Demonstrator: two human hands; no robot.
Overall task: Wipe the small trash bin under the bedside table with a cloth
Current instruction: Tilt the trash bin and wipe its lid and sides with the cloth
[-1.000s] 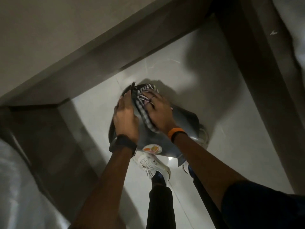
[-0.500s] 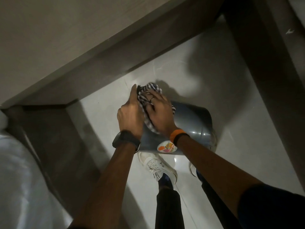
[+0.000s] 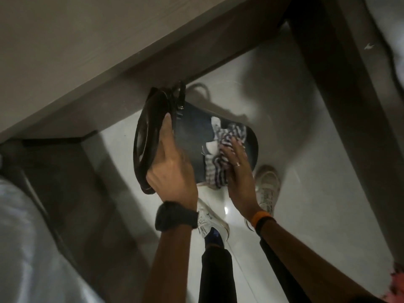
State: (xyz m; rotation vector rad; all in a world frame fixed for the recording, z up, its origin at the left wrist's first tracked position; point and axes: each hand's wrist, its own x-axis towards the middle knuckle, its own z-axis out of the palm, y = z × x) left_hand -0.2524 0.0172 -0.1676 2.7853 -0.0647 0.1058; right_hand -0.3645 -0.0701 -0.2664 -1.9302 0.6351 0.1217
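Note:
The small dark grey trash bin [image 3: 194, 136] is held in the air on its side, its black rim and lid end [image 3: 148, 141] pointing left. My left hand [image 3: 172, 169] grips the bin at the rim end, thumb along the edge. A striped black-and-white cloth [image 3: 220, 154] lies bunched on the bin's side toward its base. My right hand [image 3: 239, 171] presses flat on the cloth, holding it against the bin.
The bedside table's pale top [image 3: 87, 40] and dark front edge run diagonally above the bin. A dark table leg [image 3: 341, 119] slopes down the right. White bedding [image 3: 26, 248] fills the lower left. My feet in white shoes [image 3: 209, 217] stand on the glossy pale floor [image 3: 317, 193].
The bin has been turned so its rim end faces left. My left hand shifted to the rim, and my right hand slid the cloth along the side toward the base.

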